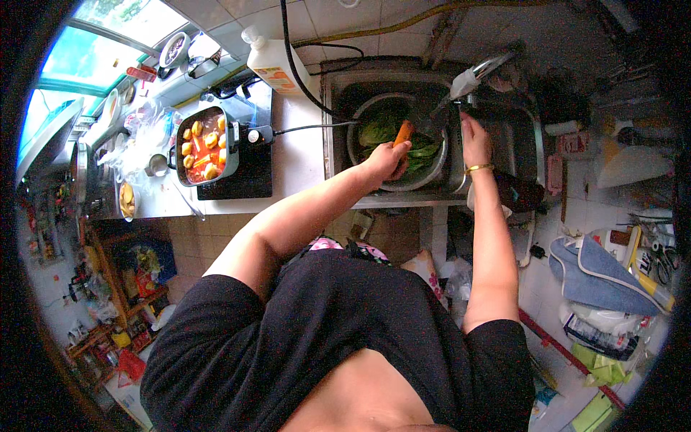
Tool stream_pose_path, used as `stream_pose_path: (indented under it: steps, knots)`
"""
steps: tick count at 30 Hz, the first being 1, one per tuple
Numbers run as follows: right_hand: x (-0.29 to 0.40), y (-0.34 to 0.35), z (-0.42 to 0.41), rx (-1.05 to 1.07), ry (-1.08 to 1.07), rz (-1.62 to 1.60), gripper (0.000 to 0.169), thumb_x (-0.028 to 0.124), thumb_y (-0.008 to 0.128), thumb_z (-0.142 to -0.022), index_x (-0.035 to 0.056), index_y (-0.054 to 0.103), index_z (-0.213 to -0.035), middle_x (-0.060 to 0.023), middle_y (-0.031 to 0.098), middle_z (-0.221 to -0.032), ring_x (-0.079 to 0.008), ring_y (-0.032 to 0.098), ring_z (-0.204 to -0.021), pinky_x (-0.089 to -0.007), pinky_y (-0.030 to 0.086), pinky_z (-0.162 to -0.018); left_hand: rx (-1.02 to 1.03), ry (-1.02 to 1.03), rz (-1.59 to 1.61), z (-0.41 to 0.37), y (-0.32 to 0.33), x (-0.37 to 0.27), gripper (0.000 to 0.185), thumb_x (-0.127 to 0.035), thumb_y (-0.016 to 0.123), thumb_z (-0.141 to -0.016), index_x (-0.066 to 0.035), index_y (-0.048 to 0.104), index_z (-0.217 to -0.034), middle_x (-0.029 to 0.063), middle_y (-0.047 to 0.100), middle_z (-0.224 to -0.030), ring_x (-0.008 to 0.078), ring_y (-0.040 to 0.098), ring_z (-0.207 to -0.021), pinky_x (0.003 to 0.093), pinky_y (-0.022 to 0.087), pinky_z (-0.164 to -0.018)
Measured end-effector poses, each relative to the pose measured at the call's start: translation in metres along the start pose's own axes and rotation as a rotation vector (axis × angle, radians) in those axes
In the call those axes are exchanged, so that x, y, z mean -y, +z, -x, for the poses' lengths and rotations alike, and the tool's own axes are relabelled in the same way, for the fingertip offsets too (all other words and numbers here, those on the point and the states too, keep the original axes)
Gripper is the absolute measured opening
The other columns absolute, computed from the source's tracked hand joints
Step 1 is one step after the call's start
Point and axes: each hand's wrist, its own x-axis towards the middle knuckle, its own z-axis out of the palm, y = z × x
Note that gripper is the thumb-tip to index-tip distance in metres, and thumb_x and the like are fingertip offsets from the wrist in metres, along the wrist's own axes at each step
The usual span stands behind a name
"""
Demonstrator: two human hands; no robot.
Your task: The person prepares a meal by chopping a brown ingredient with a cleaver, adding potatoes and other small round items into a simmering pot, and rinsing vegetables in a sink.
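Observation:
A carrot (404, 133) is in the grasp of my left hand (391, 160), over a round metal basin (444, 162) in the left bowl of the sink. Leafy green vegetables (378, 127) lie in the basin under the carrot. My right hand (475, 141), a gold bangle at its wrist, is at the divider between the two sink bowls, just below the faucet (467, 82). Its fingers point up towards the faucet; whether they hold anything cannot be made out. Water seems to run from the spout towards the basin.
Left of the sink, a square electric pot (235, 156) of red stew stands partly on a black cooktop (259, 178). Its cord (318, 126) crosses the counter to the sink. A white jug (275, 62) stands behind. A bowl of sliced food (128, 201) sits at the counter's front left edge.

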Motion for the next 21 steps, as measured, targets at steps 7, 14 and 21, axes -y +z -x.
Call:
stream_pose_path:
  steps: [7, 14, 21]
  knots:
    - [0.025, 0.016, 0.020, -0.061, -0.109, 0.112, 0.030, 0.019, 0.051, -0.100, 0.0038, 0.064, -0.122, -0.0158, 0.066, -0.122, -0.0330, 0.064, -0.110, -0.0378, 0.049, -0.093, -0.055, -0.046, 0.382, -0.016, 0.015, -0.005, 0.030, -0.038, 0.051, -0.101, -0.010, 0.048, -0.093, 0.0027, 0.055, -0.071, 0.0152, 0.052, -0.054, 0.0290, 0.042, -0.047]
    - [0.020, 0.019, 0.042, -0.071, 0.267, -0.358, 0.030, 0.028, 0.054, -0.101, 0.0022, 0.061, -0.115, -0.0098, 0.069, -0.100, -0.0155, 0.066, -0.087, -0.0268, 0.052, -0.072, -0.137, 0.043, 0.260, -0.021, 0.032, -0.003, 0.028, -0.029, 0.051, -0.100, -0.001, 0.050, -0.101, 0.0121, 0.066, -0.083, 0.0222, 0.066, -0.067, 0.0360, 0.054, -0.057]
    - [0.024, 0.073, 0.036, 0.246, 0.606, -0.551, 0.036, 0.034, 0.062, -0.096, 0.0032, 0.059, -0.115, -0.0095, 0.070, -0.095, -0.0200, 0.070, -0.079, -0.0335, 0.057, -0.064, -0.421, 0.473, -0.994, 0.029, 0.028, 0.025, 0.024, -0.012, 0.053, -0.089, 0.003, 0.048, -0.106, 0.0236, 0.064, -0.090, 0.0415, 0.064, -0.083, 0.0528, 0.050, -0.074]
